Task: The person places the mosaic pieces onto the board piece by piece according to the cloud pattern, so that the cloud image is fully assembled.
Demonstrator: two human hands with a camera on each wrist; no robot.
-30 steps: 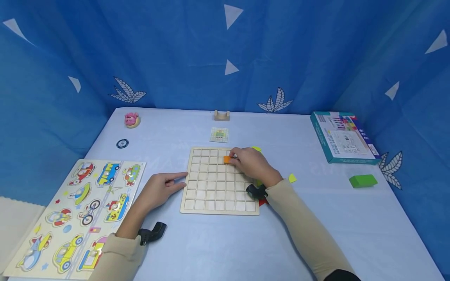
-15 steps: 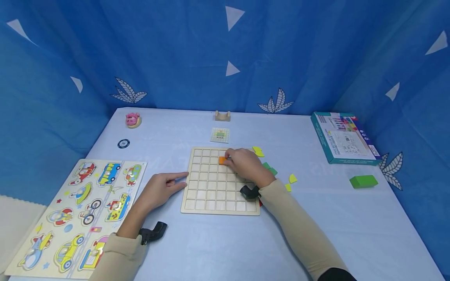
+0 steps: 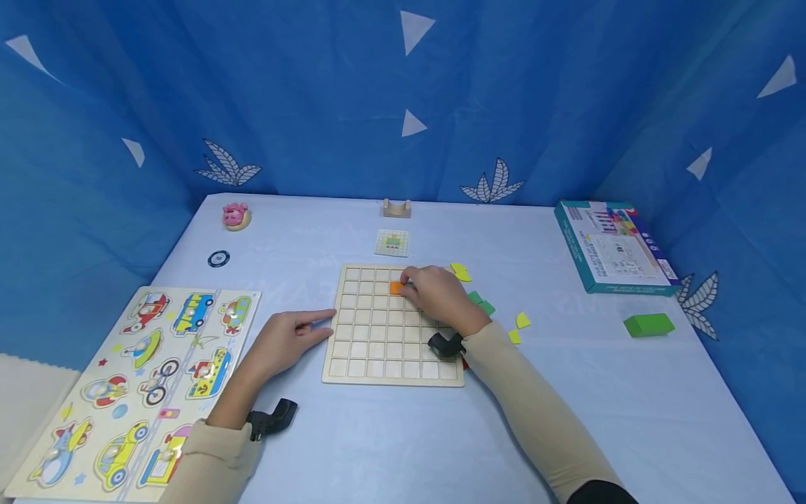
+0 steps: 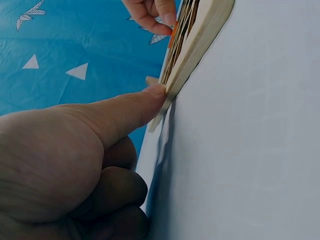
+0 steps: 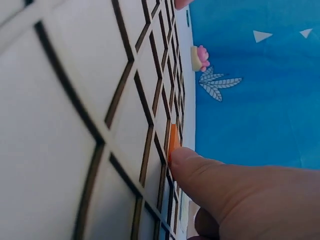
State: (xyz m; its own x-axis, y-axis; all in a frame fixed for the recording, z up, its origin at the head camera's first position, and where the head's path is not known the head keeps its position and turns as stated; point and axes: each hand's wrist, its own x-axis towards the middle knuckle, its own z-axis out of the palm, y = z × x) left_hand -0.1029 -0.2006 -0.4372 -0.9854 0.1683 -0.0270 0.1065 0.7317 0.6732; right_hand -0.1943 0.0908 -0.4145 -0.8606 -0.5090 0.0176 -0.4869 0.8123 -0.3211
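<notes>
A wooden grid board lies flat in the middle of the pale table. My right hand reaches over the board's upper right part, and its fingertips pinch a small orange tile down on a cell in the second row. The right wrist view has a fingertip against the orange tile on the board. My left hand rests on the table, its straight index finger touching the board's left edge.
Loose yellow tiles and green tiles lie right of the board. Behind it are a pattern card and a wooden stand. A vehicle puzzle sits left, a teal box and a green block right.
My right hand has carried the orange tile about one cell to the left along the board's second row. The left hand has stayed against the board's edge.
</notes>
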